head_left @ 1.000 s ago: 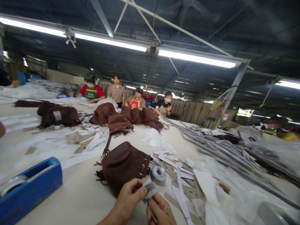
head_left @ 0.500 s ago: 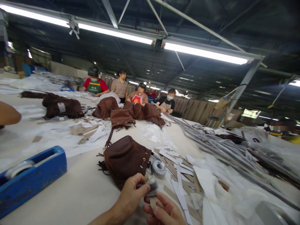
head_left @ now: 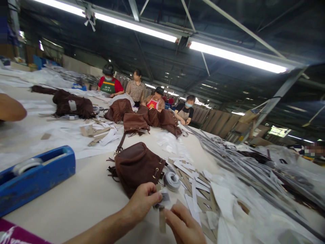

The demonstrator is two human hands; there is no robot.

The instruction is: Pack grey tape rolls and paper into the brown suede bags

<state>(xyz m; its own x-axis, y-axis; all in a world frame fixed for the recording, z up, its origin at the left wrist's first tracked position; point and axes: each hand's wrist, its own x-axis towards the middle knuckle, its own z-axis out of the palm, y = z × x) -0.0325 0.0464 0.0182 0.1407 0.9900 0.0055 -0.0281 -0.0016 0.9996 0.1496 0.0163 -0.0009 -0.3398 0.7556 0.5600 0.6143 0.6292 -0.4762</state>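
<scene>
My left hand (head_left: pixel 144 201) pinches a small grey wrapped bundle (head_left: pixel 165 198) between thumb and fingers, just in front of a dark brown bag (head_left: pixel 138 166). A narrow tan strip (head_left: pixel 162 220) hangs below the bundle. Close to its right side is my right hand (head_left: pixel 184 220), fingers bent toward the strip; its fingertips are partly hidden, so its hold on the strip is unclear. Beside the bag lies a coiled grey roll (head_left: pixel 172 180).
A blue tape dispenser (head_left: pixel 38 179) stands at left. White and tan strips (head_left: pixel 195 189) and plastic sheeting (head_left: pixel 236 203) lie at right. More brown bags (head_left: pixel 135 122) are farther back. A person's arm (head_left: pixel 11 107) shows at the left edge; several people are behind the table.
The view has shifted slightly. My right hand has moved a little down and right from the bundle, and more of the tan strip shows. My left hand keeps its pinch.
</scene>
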